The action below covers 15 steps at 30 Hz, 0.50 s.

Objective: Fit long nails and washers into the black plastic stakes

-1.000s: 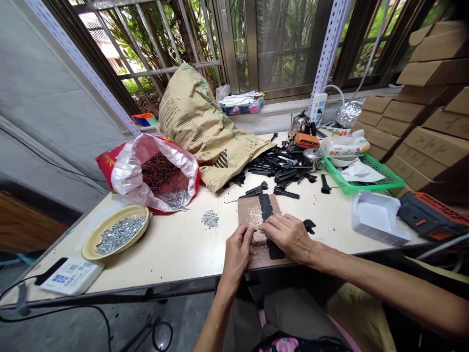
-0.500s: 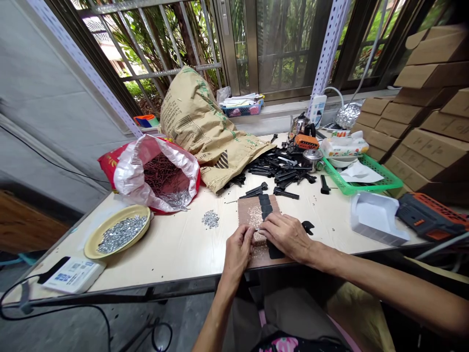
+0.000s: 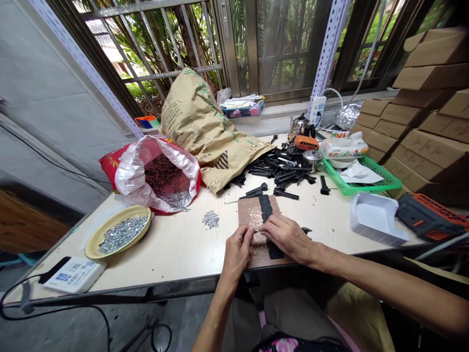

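Note:
My left hand [image 3: 237, 251] pinches a thin metal pin over a brown cardboard pad [image 3: 253, 215] near the table's front edge. My right hand [image 3: 288, 237] rests beside it with fingers pressed down on a row of black plastic pieces [image 3: 266, 207] lined up on the pad. The fingertips of both hands meet at the pad's middle. Small silvery bits lie scattered on the pad. What lies under my right palm is hidden.
A yellow plate of silver screws [image 3: 117, 236] sits front left, a plastic bag of dark nails [image 3: 158, 174] behind it, a brown sack [image 3: 205, 127] beyond. Loose black parts [image 3: 280, 169], a green basket [image 3: 361, 181], a white tray [image 3: 377, 216] and an orange tool [image 3: 428, 217] lie right.
Both hands stay on the pad with only slight finger movement. The view has shifted down a little.

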Each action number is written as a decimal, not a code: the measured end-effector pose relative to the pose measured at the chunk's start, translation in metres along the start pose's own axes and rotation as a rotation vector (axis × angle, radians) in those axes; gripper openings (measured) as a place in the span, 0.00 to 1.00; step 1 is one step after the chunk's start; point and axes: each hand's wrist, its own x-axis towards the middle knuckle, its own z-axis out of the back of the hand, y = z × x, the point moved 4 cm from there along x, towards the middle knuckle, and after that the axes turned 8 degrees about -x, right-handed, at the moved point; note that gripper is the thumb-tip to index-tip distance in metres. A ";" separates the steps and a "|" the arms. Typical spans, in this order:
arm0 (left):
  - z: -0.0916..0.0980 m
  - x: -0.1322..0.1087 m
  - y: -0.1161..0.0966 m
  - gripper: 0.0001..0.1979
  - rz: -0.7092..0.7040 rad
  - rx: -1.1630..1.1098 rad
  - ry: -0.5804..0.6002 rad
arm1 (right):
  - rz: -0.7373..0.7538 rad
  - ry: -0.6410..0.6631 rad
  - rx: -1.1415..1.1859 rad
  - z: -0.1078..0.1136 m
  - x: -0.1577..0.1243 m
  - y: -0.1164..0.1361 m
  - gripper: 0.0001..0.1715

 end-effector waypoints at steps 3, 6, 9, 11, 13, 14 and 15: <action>0.000 0.000 0.000 0.18 -0.009 -0.002 0.019 | -0.019 -0.003 0.019 -0.002 -0.002 -0.001 0.13; 0.001 0.001 0.001 0.18 0.006 -0.019 0.027 | -0.069 0.035 0.157 -0.003 -0.003 -0.002 0.13; 0.000 0.001 0.002 0.19 0.044 -0.041 0.035 | -0.120 0.076 0.287 -0.002 -0.002 -0.003 0.11; 0.000 0.001 0.002 0.19 0.064 -0.056 0.039 | -0.126 0.081 0.337 -0.001 -0.001 -0.003 0.09; -0.001 0.001 0.002 0.20 0.069 -0.064 0.042 | -0.117 0.088 0.357 0.001 -0.001 -0.004 0.09; -0.001 0.001 0.002 0.20 0.064 -0.061 0.038 | -0.114 0.094 0.360 0.002 -0.001 -0.004 0.09; -0.001 0.001 0.001 0.19 0.056 -0.051 0.024 | -0.117 0.100 0.363 0.003 -0.002 -0.005 0.10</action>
